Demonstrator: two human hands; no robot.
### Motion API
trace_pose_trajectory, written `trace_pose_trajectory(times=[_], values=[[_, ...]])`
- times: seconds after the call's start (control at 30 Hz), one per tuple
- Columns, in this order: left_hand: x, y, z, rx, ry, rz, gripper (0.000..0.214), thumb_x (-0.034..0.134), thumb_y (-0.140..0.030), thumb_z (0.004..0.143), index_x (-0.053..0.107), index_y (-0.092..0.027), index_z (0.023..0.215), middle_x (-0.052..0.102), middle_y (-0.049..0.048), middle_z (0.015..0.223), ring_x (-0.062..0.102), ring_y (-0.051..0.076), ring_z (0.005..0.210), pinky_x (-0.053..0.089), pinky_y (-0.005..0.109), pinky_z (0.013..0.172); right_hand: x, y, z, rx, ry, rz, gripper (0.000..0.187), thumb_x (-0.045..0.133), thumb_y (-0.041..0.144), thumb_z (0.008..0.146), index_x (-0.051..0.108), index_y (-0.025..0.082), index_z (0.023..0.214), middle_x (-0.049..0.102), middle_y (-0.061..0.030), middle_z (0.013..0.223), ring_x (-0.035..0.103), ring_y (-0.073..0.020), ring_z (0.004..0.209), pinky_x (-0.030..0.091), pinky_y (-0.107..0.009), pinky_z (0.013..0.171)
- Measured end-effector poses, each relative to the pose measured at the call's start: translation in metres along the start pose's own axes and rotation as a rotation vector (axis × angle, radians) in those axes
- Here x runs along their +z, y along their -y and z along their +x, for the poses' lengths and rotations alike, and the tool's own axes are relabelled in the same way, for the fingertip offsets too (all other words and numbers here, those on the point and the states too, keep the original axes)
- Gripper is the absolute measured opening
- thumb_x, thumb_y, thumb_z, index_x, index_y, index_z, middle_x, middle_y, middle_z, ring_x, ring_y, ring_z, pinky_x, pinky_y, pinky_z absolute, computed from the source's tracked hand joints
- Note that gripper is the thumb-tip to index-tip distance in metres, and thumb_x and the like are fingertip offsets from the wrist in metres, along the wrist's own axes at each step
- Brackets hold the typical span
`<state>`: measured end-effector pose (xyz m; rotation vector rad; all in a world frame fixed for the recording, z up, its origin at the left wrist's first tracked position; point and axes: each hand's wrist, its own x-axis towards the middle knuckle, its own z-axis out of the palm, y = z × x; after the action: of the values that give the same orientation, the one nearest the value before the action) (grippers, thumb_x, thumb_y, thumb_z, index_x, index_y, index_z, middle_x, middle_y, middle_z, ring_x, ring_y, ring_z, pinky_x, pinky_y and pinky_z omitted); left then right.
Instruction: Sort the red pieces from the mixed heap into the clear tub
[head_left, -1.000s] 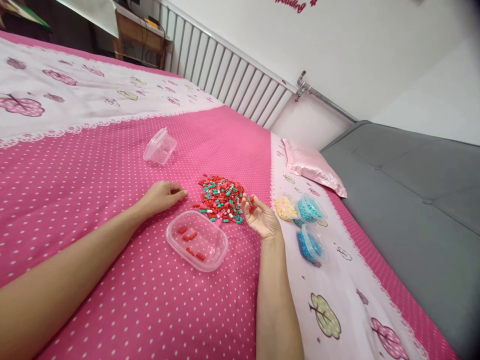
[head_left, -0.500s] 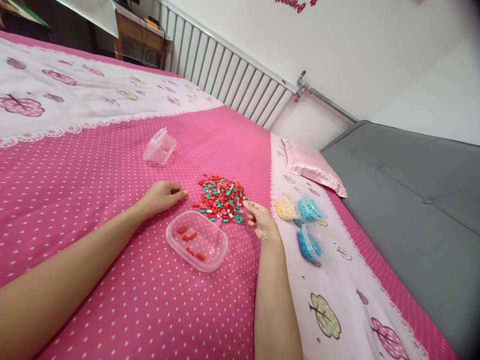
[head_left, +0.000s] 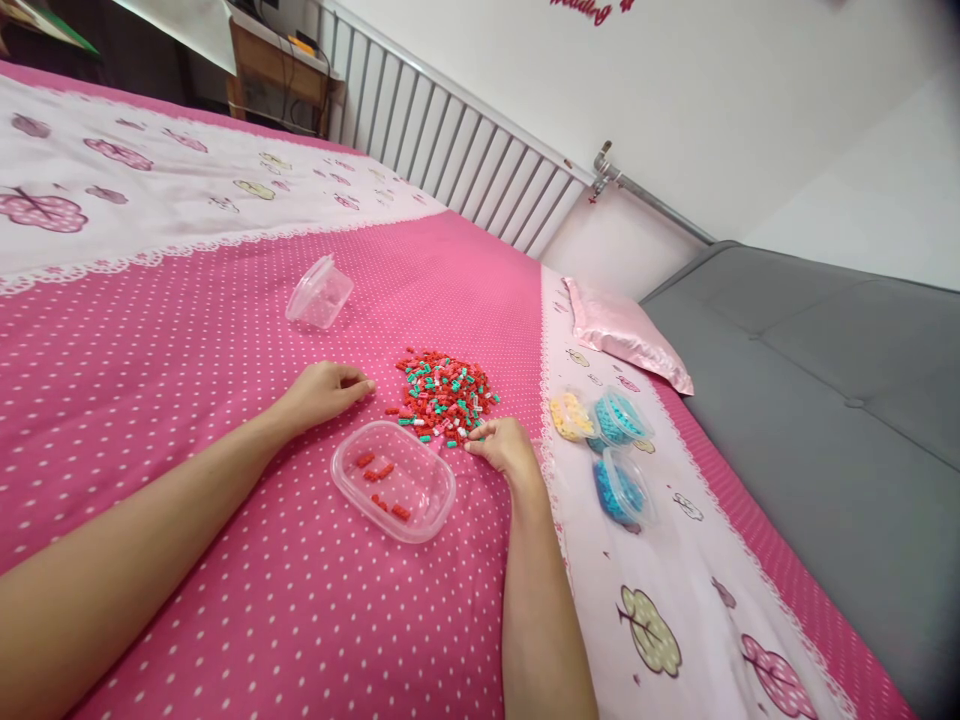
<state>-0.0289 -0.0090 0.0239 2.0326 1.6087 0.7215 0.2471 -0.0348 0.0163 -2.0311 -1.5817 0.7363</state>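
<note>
Since the earlier frame, the right hand point(head_left: 504, 446) has slid down to the near right side of the pile of blocks point(head_left: 446, 395), while the left hand point(head_left: 322, 393) has stayed put. Thumb and forefinger of the right are drawn close together at the pile's edge; whether they pinch a block I cannot tell. The left lies loosely curled on the pile's other side, apart from it, its grip hidden. The pile sits on the bed point(head_left: 300, 600), well in from the headboard point(head_left: 825, 380) edge and the far edge by the railing point(head_left: 465, 110). Just beside it, on the near side, the clear tub point(head_left: 420, 490) holds a few red blocks point(head_left: 400, 512). The blocks look light, stiff and hard to break, probably smooth plastic; a fingertip pinch across the long sides should suit. The tub seems thin and flexible, best held by its rim.
</note>
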Motion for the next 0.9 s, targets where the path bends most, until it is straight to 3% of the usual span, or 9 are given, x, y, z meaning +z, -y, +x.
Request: trace_pose_trajectory(times=[0.17,0.3,0.4,0.5,0.57,0.63,0.8,0.9], values=[[0.0,0.0,0.0,0.012,-0.01,0.001,0.044,0.041,-0.055,0.071,0.056,-0.016,0.059,0.047,-0.0016,0.049,0.041,0.012,0.052,0.03,0.025,0.054,-0.001,0.001,-0.002,-0.02,0.025,-0.015,0.009,0.075,0.027,0.052,0.07,0.022,0.058,0.054,0.0033,0.049,0.048,-0.012,0.052,0.033,-0.025,0.053],[0.0,0.001,0.0,0.01,-0.005,0.005,0.044,0.041,-0.055,0.071,0.058,-0.015,0.062,0.048,-0.0015,0.05,0.042,0.012,0.052,0.03,0.025,0.054,-0.007,0.003,-0.005,-0.054,0.073,0.102,0.013,0.074,0.029,0.057,0.069,0.018,0.063,0.056,0.0034,0.053,0.049,-0.0094,0.054,0.035,-0.022,0.053],[0.0,0.001,0.0,0.005,-0.001,0.01,0.045,0.041,-0.054,0.072,0.06,-0.015,0.063,0.049,-0.0012,0.05,0.044,0.013,0.053,0.031,0.025,0.054,-0.016,0.007,-0.009,-0.054,0.136,0.428,0.019,0.075,0.029,0.058,0.068,0.016,0.07,0.055,0.0048,0.056,0.044,-0.0048,0.051,0.034,-0.017,0.047],[-0.001,0.0,0.0,0.01,-0.002,0.013,0.044,0.04,-0.054,0.072,0.059,-0.015,0.063,0.05,-0.0011,0.05,0.044,0.012,0.053,0.031,0.025,0.054,-0.026,0.013,-0.011,0.001,0.256,0.978,0.025,0.08,0.024,0.053,0.064,0.017,0.071,0.05,0.0075,0.056,0.035,-0.0015,0.044,0.023,-0.012,0.035],[-0.001,0.0,-0.001,0.006,-0.005,0.011,0.044,0.041,-0.054,0.072,0.059,-0.015,0.062,0.05,-0.0011,0.05,0.044,0.013,0.053,0.031,0.024,0.054,-0.03,0.016,-0.01,0.051,0.336,1.283,0.025,0.081,0.019,0.054,0.061,0.018,0.069,0.051,0.0066,0.059,0.041,-0.0016,0.047,0.024,-0.01,0.033],[-0.001,0.0,-0.001,0.005,-0.007,0.005,0.043,0.041,-0.054,0.072,0.058,-0.016,0.061,0.05,-0.001,0.05,0.045,0.013,0.053,0.031,0.024,0.054,-0.033,0.018,-0.009,0.106,0.381,1.491,0.021,0.077,0.014,0.059,0.059,0.019,0.069,0.056,0.0032,0.066,0.051,-0.0038,0.058,0.034,-0.008,0.038],[0.0,0.001,-0.001,0.023,-0.009,0.003,0.042,0.041,-0.053,0.073,0.058,-0.016,0.061,0.05,-0.001,0.05,0.045,0.013,0.054,0.031,0.024,0.054,-0.035,0.017,-0.007,0.092,0.292,1.68,0.01,0.066,0.015,0.069,0.058,0.02,0.072,0.063,-0.0033,0.081,0.061,-0.0121,0.088,0.051,-0.014,0.054],[0.0,0.001,-0.001,0.02,-0.007,0.009,0.043,0.041,-0.052,0.073,0.06,-0.016,0.063,0.051,-0.0008,0.05,0.045,0.013,0.053,0.032,0.024,0.054,-0.036,0.016,-0.007,0.035,0.24,1.699,0.009,0.063,0.019,0.067,0.058,0.019,0.075,0.063,-0.0039,0.082,0.061,-0.0126,0.089,0.052,-0.016,0.059]])
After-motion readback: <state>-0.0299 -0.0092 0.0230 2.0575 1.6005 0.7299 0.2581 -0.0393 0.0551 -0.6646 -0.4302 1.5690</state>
